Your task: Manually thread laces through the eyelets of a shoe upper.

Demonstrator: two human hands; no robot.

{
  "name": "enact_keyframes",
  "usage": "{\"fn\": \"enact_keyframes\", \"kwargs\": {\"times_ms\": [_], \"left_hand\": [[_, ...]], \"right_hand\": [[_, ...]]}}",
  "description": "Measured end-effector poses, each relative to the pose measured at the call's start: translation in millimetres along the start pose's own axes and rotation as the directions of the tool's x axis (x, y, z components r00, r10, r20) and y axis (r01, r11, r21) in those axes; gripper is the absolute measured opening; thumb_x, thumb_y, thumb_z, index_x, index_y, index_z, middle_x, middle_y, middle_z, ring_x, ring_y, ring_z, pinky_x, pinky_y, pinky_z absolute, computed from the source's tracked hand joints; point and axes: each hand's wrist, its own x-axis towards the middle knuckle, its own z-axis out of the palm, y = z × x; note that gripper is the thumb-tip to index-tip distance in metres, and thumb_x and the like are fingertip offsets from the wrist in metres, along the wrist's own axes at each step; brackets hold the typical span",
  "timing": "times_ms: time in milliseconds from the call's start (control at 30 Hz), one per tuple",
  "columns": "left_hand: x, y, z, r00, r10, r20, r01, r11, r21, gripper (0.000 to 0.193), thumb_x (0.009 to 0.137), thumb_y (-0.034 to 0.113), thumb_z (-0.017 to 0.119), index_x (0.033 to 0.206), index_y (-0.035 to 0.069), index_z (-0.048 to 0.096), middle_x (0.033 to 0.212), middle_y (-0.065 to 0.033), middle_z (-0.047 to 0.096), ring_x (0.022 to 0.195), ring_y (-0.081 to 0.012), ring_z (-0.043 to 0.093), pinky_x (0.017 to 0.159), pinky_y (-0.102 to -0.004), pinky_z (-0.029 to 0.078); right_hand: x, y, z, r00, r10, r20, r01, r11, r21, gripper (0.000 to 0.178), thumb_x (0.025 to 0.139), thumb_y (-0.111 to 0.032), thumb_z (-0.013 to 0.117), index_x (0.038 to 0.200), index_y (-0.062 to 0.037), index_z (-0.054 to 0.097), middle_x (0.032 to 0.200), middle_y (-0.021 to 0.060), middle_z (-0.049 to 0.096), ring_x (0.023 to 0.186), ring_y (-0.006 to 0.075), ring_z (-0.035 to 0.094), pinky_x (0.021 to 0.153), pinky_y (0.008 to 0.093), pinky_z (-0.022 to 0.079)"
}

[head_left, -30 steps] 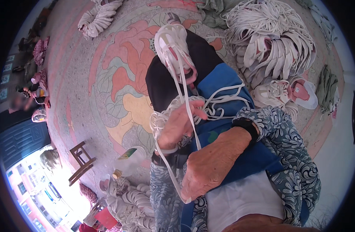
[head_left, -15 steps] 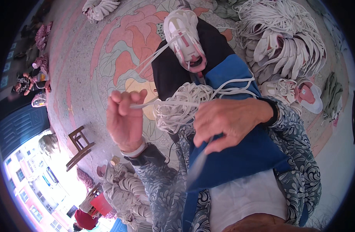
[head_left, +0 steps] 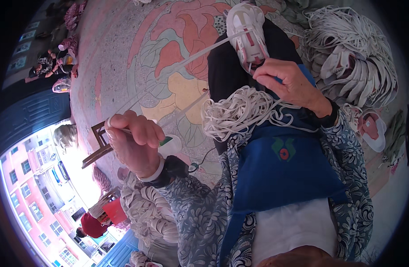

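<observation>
A white and pink sneaker (head_left: 252, 44) rests on my dark-trousered lap, toe pointing away. From it a pale shoelace (head_left: 200, 53) stretches left to my left hand (head_left: 135, 140), whose fingers are closed on it. My right hand (head_left: 291, 82) is at the sneaker's heel opening, thumb and fingers pinched together; what they hold, if anything, is hidden. A loose heap of white shoelaces (head_left: 242, 111) lies on my lap, just nearer than the shoe, over the top of my blue apron (head_left: 284, 178).
Piled sneakers and laces (head_left: 351, 53) stand at the far right, beside a pink-lined shoe (head_left: 374, 129). More pale pieces (head_left: 146, 209) are heaped at lower left. A wooden stool (head_left: 100, 142) lies left. Other people (head_left: 53, 66) sit at the far left; a person in a red cap (head_left: 95, 224) is lower left.
My right hand has moved away from me, from above the apron to the sneaker's heel. My left hand has closed and shifted left and slightly nearer. The view has shifted too.
</observation>
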Motion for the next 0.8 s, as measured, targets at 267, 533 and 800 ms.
{"fn": "enact_keyframes", "kwargs": {"times_ms": [267,533,800], "left_hand": [[-0.2,6.5,-13.7,0.930,0.287,0.230,-0.368,0.728,0.579,0.033,0.095,0.037,0.041,0.100,0.007,0.055,0.065,-0.0090,0.051,0.046,-0.0173,0.052,0.044,-0.0346,0.048],[-23.6,50.0,-30.0,0.972,0.236,0.018,-0.225,0.900,0.373,0.033,0.098,0.031,0.037,0.095,0.004,0.055,0.049,-0.0043,0.042,0.033,-0.0132,0.042,0.037,-0.0297,0.043],[-39.0,62.7,-36.4,0.938,0.320,-0.130,-0.293,0.937,0.191,0.036,0.098,0.033,0.034,0.075,0.007,0.044,0.047,-0.0027,0.039,0.031,-0.0129,0.039,0.031,-0.0274,0.038]], "right_hand": [[21.3,8.6,8.5,0.992,-0.027,-0.124,0.027,1.000,-0.001,0.007,0.083,-0.007,0.060,0.086,0.0000,0.059,0.074,0.0089,0.057,0.065,0.0221,0.055,0.059,0.0293,0.044],[37.1,31.8,17.3,0.964,-0.131,-0.233,0.080,0.973,-0.215,0.026,0.080,-0.007,0.062,0.105,-0.0040,0.056,0.098,0.0096,0.056,0.087,0.0272,0.058,0.074,0.0339,0.047],[48.9,43.8,28.3,0.984,-0.162,-0.071,0.116,0.894,-0.433,0.050,0.077,-0.007,0.063,0.124,-0.0070,0.047,0.122,0.0120,0.047,0.107,0.0297,0.050,0.090,0.0377,0.041]]}}
